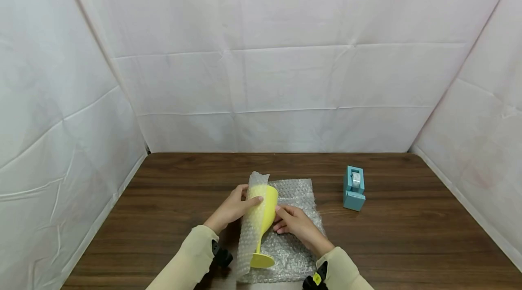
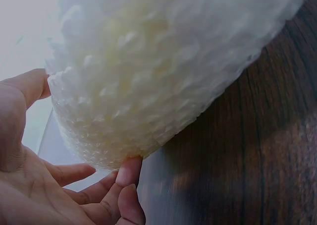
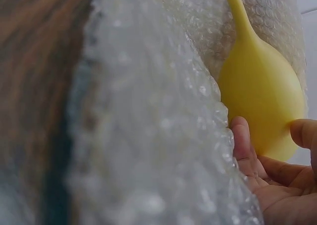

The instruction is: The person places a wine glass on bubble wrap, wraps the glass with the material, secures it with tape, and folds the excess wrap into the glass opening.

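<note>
A yellow goblet (image 1: 269, 210) lies at a slant over a sheet of bubble wrap (image 1: 295, 256), bowl toward the back and round foot toward the front. One edge of the sheet is folded up over the goblet's left side. My left hand (image 1: 232, 209) grips that folded part, thumb on top; the left wrist view shows its fingertips under the wrap (image 2: 124, 96). On the other side, my right hand (image 1: 299, 225) holds the bowl near its rim. In the right wrist view, the thumb (image 3: 303, 132) presses the bare yellow bowl (image 3: 262, 91) and the other fingers lie against its far side.
A blue tape dispenser (image 1: 354, 189) with a roll of clear tape stands to the right of the sheet on the dark wooden table (image 1: 408, 231). White cloth walls (image 1: 285, 81) enclose the table at the back and both sides.
</note>
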Demonstrator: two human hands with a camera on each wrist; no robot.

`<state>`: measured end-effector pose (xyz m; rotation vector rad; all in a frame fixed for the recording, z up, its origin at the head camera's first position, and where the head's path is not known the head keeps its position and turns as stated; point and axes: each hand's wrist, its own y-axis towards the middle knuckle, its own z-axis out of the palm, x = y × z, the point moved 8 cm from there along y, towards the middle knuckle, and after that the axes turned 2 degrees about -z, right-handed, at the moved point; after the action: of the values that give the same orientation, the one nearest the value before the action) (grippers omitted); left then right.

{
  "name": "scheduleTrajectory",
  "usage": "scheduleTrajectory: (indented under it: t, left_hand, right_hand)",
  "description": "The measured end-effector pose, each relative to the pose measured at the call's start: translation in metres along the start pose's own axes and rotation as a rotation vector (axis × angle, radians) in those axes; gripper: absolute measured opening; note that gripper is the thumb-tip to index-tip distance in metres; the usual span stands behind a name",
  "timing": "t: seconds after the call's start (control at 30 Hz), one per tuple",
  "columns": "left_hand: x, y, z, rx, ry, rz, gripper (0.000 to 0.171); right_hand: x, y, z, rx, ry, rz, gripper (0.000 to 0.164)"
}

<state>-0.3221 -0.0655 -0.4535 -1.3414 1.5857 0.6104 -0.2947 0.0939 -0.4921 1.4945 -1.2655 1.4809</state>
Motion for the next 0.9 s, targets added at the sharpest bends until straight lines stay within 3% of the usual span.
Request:
scheduleTrajectory:
  t: [0.3,0.9]
  left_hand:
    - [0.0008,0.0019,0.0009,-0.016,0.014,-0.009,0.082]
    - [-0.0051,0.002,0.0039,-0.052,0.055,0.011,0.082]
  right_hand:
    - [-0.0021,0.0009,-0.0006,-0.013,0.011,0.009,0.06]
    - [-0.0015,-0.0002,-0.0058,-0.032,0.025,-0.024,0.054]
